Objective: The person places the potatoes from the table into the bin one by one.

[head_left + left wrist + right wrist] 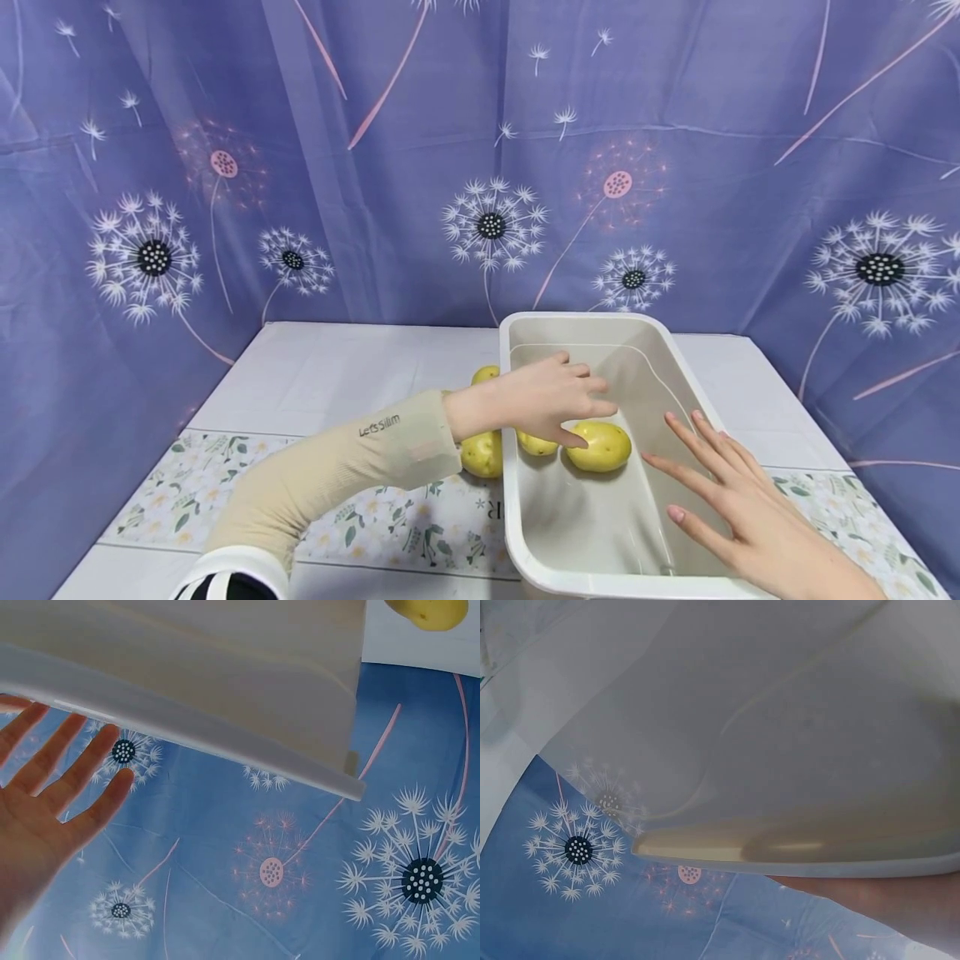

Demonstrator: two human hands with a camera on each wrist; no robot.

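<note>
A pale grey plastic bin (512, 508) stands on the table with two yellow potatoes inside, one potato (603, 452) in the middle and another potato (537, 446) by the left wall. My left hand (555, 400) reaches over the left rim, fingers spread and holding nothing; its thumb overlaps the middle potato, and I cannot tell whether they touch. Over the bin's right side hovers my right hand (738, 508), fingers extended, nothing in it. In the left wrist view the left hand (60, 802) shows straight fingers near the rim. The right wrist view shows only skin (877, 900) below the bin's edge.
Outside the bin's left wall lie more potatoes (482, 456), partly hidden by my left forearm. A flower-patterned strip (375, 529) crosses the white table (360, 367). A purple dandelion-print curtain (405, 183) hangs behind and at both sides.
</note>
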